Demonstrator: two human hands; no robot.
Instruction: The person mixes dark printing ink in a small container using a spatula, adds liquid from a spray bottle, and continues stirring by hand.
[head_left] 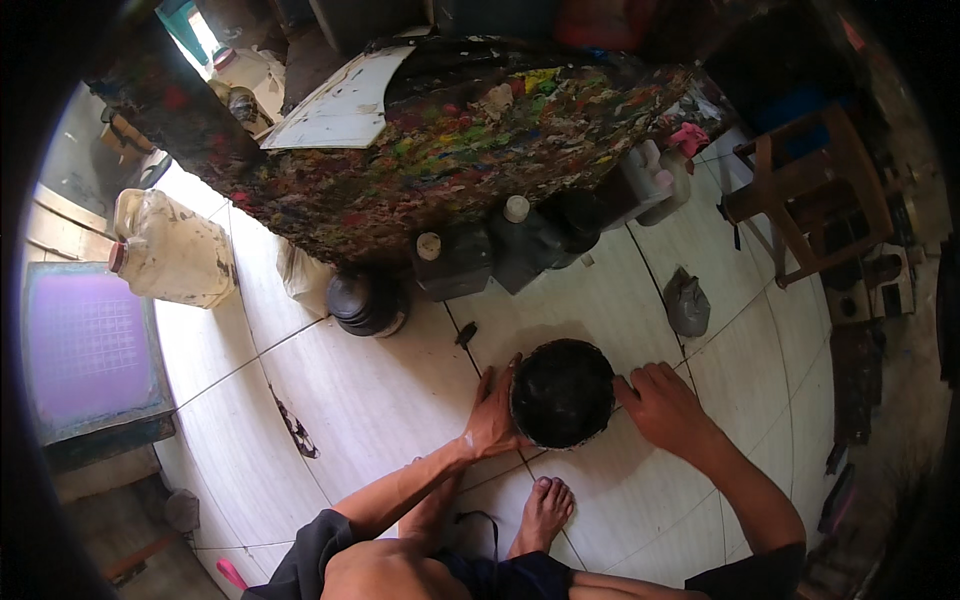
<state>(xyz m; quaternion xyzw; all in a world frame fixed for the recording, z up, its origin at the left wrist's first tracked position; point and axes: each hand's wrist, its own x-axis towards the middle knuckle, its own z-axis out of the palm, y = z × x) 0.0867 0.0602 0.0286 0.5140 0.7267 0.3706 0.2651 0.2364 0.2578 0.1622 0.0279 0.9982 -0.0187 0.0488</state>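
A round black tub (563,393) with a dark interior is on the tiled floor in front of me, between both hands. My left hand (493,415) clasps its left side, palm against the wall and fingers pointing up along it. On the opposite side, my right hand (665,405) has its fingers curled, with the thumb and fingertips at the rim. The exact grip of the right fingers is partly hidden. My bare foot (545,510) rests on the tiles just below the tub.
Dark jugs (450,262) and a black lidded container (365,302) line a paint-crusted table (450,160). A whitish jerrycan (175,248) and a purple framed screen (95,345) stand left. On the right are a grey plastic bag (687,303) and a brown stool (825,190).
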